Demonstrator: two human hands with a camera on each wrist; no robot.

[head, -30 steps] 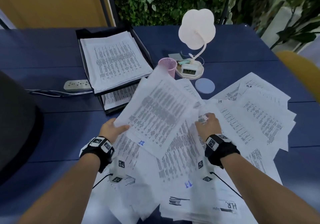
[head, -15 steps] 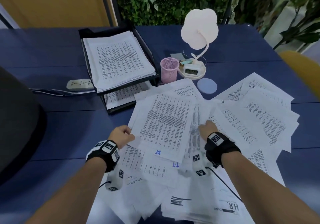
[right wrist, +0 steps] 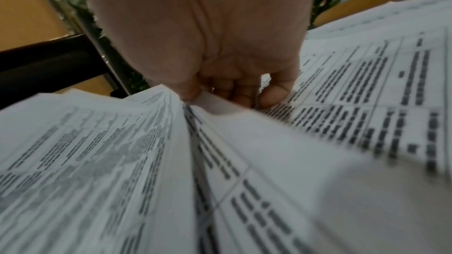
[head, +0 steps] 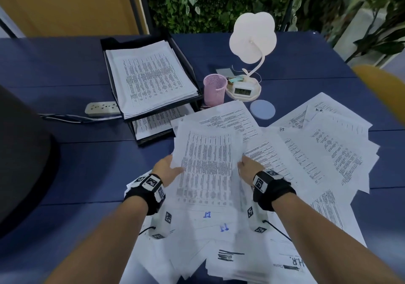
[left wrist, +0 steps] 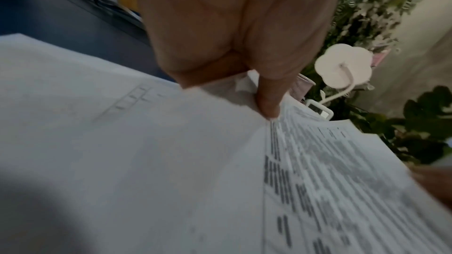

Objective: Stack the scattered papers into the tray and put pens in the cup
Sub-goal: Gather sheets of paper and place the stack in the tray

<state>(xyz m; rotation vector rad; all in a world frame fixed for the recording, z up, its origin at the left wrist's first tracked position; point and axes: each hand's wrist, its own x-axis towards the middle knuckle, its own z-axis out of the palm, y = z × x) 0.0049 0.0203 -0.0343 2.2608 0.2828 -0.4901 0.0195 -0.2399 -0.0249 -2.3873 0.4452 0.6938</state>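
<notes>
Both hands had squared the raised sheaf [head: 206,169]: left hand [head: 166,169] and right hand [head: 248,169] pinched its side edges above the desk [head: 87,163], ready for the tray [head: 186,64].

1. Head view looks steeply down from above at the blue table [head: 65,75], forearms entering from below.
2. Wrist views sit close behind each palm, skimming the held papers [head: 206,165], which all three share.
</notes>
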